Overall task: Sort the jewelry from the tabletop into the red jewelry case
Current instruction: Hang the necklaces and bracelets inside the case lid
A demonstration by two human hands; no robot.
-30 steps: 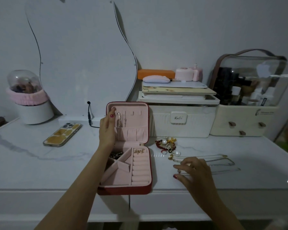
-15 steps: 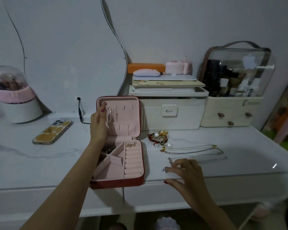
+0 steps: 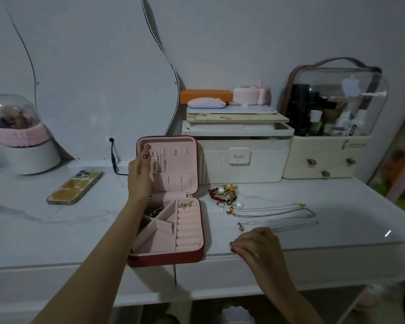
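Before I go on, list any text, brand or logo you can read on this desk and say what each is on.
"KaSi": on the latch tab of the white box.
Apple logo, no words: on the clear lid of the cosmetics case.
Small logo with a line of print on that case's base: too small to read.
Vertical label on a bottle inside: blurred, unreadable.

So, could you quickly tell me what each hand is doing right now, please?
Left hand: fingers at the pearl strand in the case lid; grip cannot be told.
Right hand: loosely curled, holding nothing visible.
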